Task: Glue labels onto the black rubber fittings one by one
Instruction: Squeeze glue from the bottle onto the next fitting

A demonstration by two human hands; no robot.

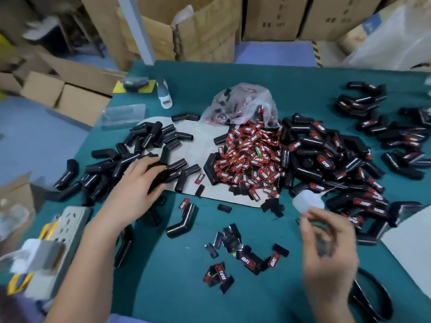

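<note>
Fittings of black rubber [130, 164] lay heaped on the left of a teal table [177, 287], partly on a pale sheet [205, 145], with cardboard boxes [205, 26] stacked behind on a blue floor. At the centre spread a pile of red-and-black labels [247, 159] spilling from a clear plastic bag [242, 106]; to its right lay a larger heap of labelled fittings [326, 164], and more sat near the far right edge. A single bent fitting [183, 221] rested alone on the table between the two hands, with a few loose labels [224, 259] scattered nearer the person. A grey power strip [63, 243] sat at the left edge.

The left hand [137, 183] reached forward over the near side of the unlabelled heap, fingers curled around one black fitting [161, 177] (its shape blurred). The right hand [326, 252] hovered above the table, near the labelled heap, fingers loosely bent and blurred; whether it pinched anything could not be told. A small translucent bottle [307, 201] lay just beyond it.
</note>
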